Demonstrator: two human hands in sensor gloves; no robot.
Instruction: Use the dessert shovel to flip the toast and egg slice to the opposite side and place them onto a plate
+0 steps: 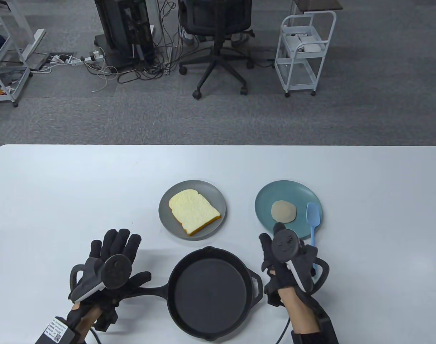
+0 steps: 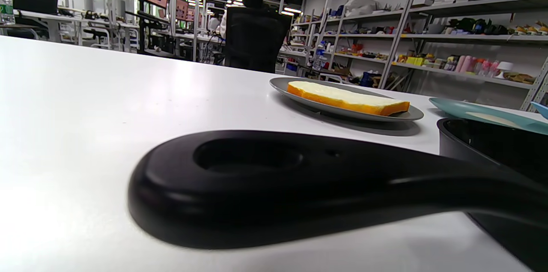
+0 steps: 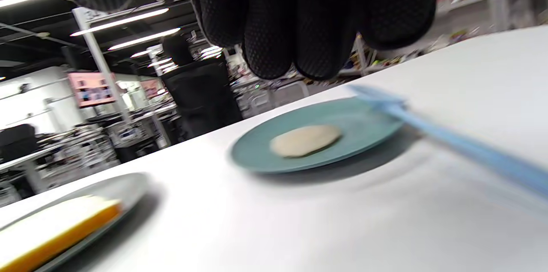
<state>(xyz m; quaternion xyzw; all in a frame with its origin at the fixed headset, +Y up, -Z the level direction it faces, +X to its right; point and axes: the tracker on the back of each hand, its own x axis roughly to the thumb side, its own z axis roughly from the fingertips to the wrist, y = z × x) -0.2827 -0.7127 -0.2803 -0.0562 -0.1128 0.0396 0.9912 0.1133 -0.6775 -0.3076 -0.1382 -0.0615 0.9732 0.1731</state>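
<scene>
A slice of toast (image 1: 194,211) (image 2: 346,98) (image 3: 51,229) lies on a grey plate (image 1: 167,215) (image 2: 282,85). To its right a pale round egg slice (image 1: 283,210) (image 3: 305,140) sits on a teal plate (image 1: 268,195) (image 3: 364,128). The blue dessert shovel (image 1: 312,222) (image 3: 449,139) rests its blade on that plate's right rim, handle toward me. My right hand (image 1: 275,243) hovers just left of the handle; its fingers (image 3: 274,28) hang loosely and hold nothing. My left hand (image 1: 117,243) is spread flat above the handle (image 2: 257,186) of an empty black pan (image 1: 212,286), not gripping it.
The pan sits at the table's front edge between my hands. The white table (image 1: 60,186) stretches bare to the left and behind the plates. Beyond its far edge are an office chair (image 1: 218,43) and a white cart (image 1: 305,53) on the floor.
</scene>
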